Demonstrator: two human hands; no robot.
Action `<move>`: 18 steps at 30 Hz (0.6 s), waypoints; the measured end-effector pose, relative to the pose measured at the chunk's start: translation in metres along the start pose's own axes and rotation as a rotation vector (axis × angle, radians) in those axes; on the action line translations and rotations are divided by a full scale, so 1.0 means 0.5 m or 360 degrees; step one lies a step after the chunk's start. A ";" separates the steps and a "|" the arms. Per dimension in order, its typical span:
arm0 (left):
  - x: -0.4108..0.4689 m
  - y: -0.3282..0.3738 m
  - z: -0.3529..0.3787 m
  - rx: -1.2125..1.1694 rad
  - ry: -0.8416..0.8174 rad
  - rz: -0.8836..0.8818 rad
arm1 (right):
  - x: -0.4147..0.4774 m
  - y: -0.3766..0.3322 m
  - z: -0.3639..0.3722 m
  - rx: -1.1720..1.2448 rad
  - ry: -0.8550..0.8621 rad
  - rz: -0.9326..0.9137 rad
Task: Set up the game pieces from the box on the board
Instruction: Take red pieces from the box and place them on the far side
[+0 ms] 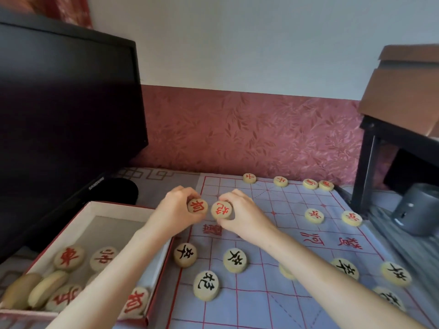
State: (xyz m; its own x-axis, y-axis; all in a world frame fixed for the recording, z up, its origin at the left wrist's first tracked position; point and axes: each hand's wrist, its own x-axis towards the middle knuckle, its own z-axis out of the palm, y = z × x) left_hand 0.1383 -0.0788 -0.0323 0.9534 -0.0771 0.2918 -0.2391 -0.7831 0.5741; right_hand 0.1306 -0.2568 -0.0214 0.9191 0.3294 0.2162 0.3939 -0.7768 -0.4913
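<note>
Counter (152, 175), covered in grey cloth with a brown key-pattern border, set against the wall. Directly on it: at left, a dark monitor (66, 110) on a round black base (124, 191); near left, an open red-edged box (114, 206); just beside it, centre to right, the board (256, 312), a pale blue sheet with a red grid; far right, a grey cylindrical device (413, 210) beside a black frame leg (365, 167).

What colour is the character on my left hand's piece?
Red, on the piece the left hand holds; head view.
</note>
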 end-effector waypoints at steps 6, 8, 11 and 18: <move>0.051 0.090 0.083 -0.0061 -0.0093 0.0098 | -0.016 0.116 -0.070 0.0006 0.0069 0.0191; 0.071 0.118 0.109 -0.0088 -0.0122 0.0140 | -0.019 0.166 -0.104 0.0018 0.0112 0.0296; 0.101 0.159 0.149 -0.0119 -0.0161 0.0185 | -0.020 0.251 -0.160 0.0050 0.0153 0.0472; 0.164 0.229 0.241 -0.0151 -0.0181 0.0273 | -0.032 0.429 -0.248 0.0034 0.0286 0.0737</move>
State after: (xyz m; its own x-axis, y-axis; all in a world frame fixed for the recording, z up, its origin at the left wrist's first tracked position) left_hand 0.2112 -0.2489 -0.0347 0.9105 -0.2773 0.3066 -0.4107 -0.6914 0.5943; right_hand 0.1996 -0.4954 -0.0258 0.9828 -0.1467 0.1121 -0.0536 -0.8077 -0.5871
